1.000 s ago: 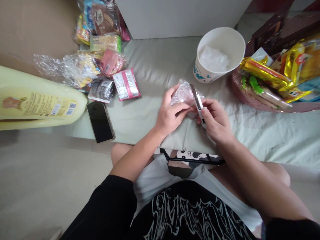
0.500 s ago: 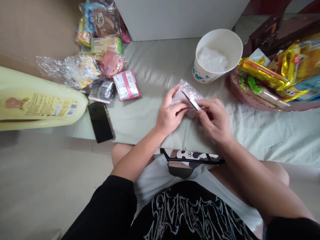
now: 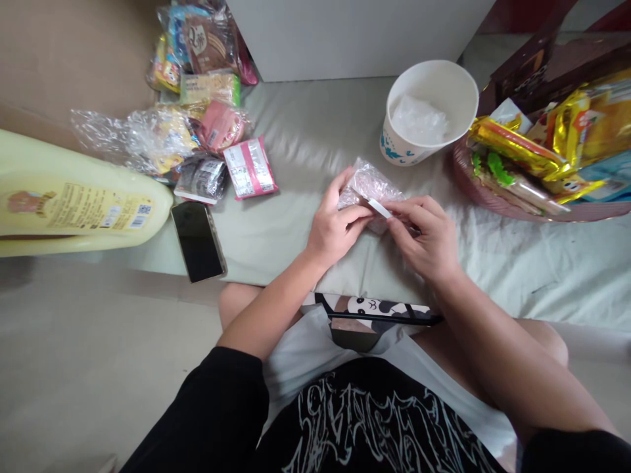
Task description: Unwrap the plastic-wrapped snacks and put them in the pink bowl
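Note:
My left hand [image 3: 331,226] is closed on the edge of a crinkled clear plastic packet [image 3: 369,180] with something pinkish showing through it. My right hand [image 3: 428,238] pinches a thin, flat white strip [image 3: 378,207] between thumb and fingers. That strip slants across the packet, and its far end lies close to the left fingertips; what kind of object it is cannot be made out. Part of the packet is hidden behind both hands. Just beyond the hands stands a white paper tub [image 3: 398,148] with a teal leaf pattern and crumpled clear plastic [image 3: 419,119] inside.
To the right, a pink basket [image 3: 486,197] holds wrapped snacks. At the left are a phone [image 3: 198,242], a large pale yellow bottle [image 3: 89,197] on its side, a pink-and-white packet [image 3: 250,167] and a heap of packaged snacks [image 3: 211,46]. Pale green cloth [image 3: 290,125] covers the table.
The strip in my right hand has turned: its dark pointed end showed before, and now its white flat face shows. My left hand has barely moved.

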The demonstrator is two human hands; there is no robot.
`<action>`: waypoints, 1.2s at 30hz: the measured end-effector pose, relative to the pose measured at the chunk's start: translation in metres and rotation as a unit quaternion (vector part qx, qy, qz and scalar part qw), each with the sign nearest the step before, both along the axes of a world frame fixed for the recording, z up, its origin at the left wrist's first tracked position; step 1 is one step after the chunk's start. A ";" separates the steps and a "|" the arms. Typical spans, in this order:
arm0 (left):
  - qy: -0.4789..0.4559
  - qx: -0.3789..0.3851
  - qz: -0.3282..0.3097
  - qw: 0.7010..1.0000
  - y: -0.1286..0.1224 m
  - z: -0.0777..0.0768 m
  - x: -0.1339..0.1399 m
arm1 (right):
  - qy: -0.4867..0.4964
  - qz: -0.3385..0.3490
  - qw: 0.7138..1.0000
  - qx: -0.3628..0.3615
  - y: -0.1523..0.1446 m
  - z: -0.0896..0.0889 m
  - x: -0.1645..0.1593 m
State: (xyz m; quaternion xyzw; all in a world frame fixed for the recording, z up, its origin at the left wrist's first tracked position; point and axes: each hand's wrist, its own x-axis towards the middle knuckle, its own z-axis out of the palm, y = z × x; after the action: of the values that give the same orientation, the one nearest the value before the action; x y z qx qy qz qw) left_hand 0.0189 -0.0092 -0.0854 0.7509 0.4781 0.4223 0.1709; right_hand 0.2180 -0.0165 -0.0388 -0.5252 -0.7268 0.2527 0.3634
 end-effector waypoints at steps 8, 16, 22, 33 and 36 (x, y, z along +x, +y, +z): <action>0.050 -0.011 0.019 0.999 -0.002 0.009 0.000 | -0.022 -0.009 1.000 -0.013 0.001 0.002 0.011; 0.031 -0.032 0.021 0.999 0.000 0.005 -0.002 | -0.067 -0.024 0.997 0.008 -0.004 0.005 0.034; 0.011 -0.058 0.011 0.998 0.002 0.005 -0.004 | -0.092 0.010 0.995 -0.047 -0.008 0.008 0.056; 0.010 -0.069 0.018 0.997 0.001 0.003 -0.002 | -0.157 -0.025 0.985 -0.067 -0.014 0.016 0.101; 0.018 -0.058 0.019 0.998 0.001 0.003 -0.002 | -0.202 -0.055 0.977 -0.035 -0.016 0.012 0.090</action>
State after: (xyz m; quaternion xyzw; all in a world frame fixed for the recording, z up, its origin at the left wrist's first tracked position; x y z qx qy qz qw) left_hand 0.0165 -0.0081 -0.0825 0.7381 0.5189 0.3832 0.1979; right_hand 0.3079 -0.0324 -0.0271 -0.6173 -0.7456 0.1463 0.2041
